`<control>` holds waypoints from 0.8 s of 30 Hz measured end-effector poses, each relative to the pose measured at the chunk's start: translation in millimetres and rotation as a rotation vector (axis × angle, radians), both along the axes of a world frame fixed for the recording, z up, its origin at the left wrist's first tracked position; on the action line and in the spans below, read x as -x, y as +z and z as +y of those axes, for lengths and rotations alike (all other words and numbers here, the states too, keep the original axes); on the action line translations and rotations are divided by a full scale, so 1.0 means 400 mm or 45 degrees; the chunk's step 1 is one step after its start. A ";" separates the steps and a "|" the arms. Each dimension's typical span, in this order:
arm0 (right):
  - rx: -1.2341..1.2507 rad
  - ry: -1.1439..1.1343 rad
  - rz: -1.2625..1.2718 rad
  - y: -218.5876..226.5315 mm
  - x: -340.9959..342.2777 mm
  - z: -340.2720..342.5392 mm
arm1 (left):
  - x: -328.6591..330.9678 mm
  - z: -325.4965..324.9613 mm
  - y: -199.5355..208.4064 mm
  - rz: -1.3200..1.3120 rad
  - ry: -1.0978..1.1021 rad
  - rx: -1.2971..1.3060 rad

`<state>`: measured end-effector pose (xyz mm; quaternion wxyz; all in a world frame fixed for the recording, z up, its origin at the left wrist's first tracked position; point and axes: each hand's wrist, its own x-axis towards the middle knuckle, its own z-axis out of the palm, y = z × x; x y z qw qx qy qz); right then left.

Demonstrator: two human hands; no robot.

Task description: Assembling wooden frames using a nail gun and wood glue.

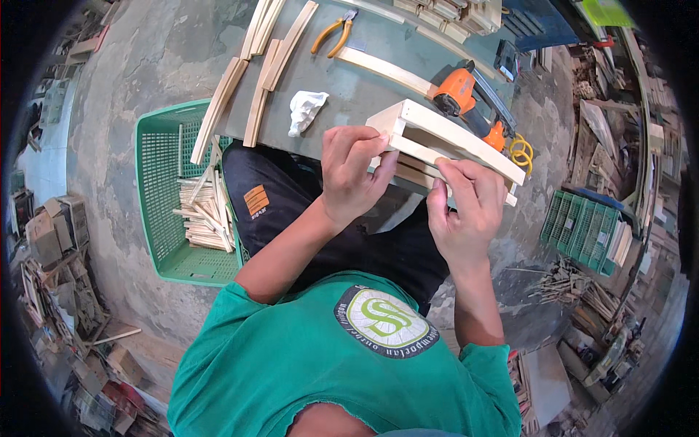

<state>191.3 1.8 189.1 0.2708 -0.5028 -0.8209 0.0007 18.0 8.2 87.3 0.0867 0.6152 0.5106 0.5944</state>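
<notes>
A pale wooden frame (466, 140), made of long slats joined to an end block, rests at the table's near edge in front of me. Along its near side runs a thin wooden slat (416, 151). My left hand (353, 171) is closed, pinching the slat's left end beside the end block. Farther right, my right hand (470, 207) is closed too, with thumb and fingers gripping the same slat. The slat's right end is hidden behind my right fingers. Just beyond the frame lies an orange and black nail gun (456, 92).
On the grey table (284, 76) lie loose wooden strips (256, 109), yellow-handled pliers (335, 33) and a crumpled white piece (306, 111). A green crate (149, 197) with thin sticks (206, 218) stands at left. A yellow coiled hose (521, 151) hangs at right, near another green crate (575, 226).
</notes>
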 end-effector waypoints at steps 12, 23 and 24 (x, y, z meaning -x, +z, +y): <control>-0.017 -0.014 -0.078 -0.028 -0.018 -0.013 | -0.058 -0.015 0.044 -0.462 -0.106 0.328; -0.015 -0.005 -0.065 -0.013 -0.023 -0.010 | -0.091 -0.009 0.045 -0.712 -0.092 0.577; 0.071 0.042 0.021 -0.001 -0.034 -0.005 | -0.090 -0.009 0.044 -0.656 -0.080 0.554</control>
